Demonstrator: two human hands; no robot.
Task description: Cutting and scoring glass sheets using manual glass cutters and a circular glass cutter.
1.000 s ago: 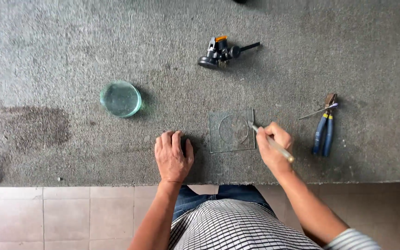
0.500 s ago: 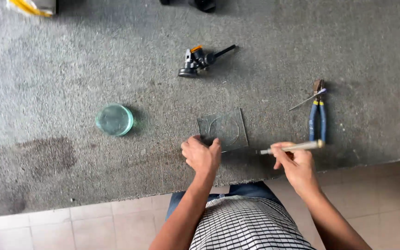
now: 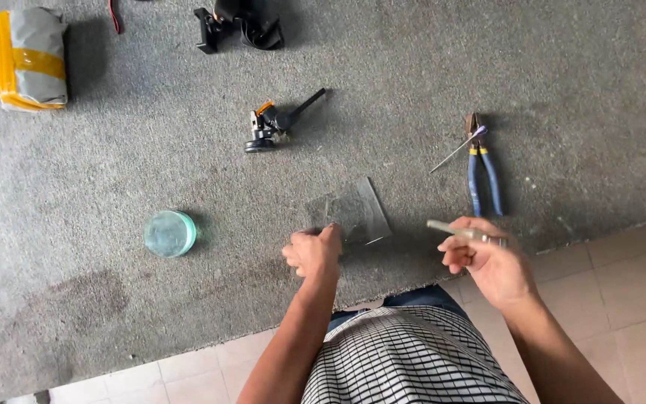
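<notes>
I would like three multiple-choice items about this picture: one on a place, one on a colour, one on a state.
1. Where does the round glass dish lie?
A. left of the left hand
B. beside the pliers
C. on the floor tiles

2. What colour are the handles of the pliers?
A. red
B. blue
C. green

3. How does the clear glass sheet stand?
A. flat on the grey carpet
B. lifted at its near edge by the left hand
C. broken in many pieces

Answers:
1 A, the dish lies on the grey carpet to the left of the left hand.
2 B, both handles are blue.
3 B, the fingers grip its near corner and it tilts; the right hand holds a thin cutter tool apart from it.
</notes>
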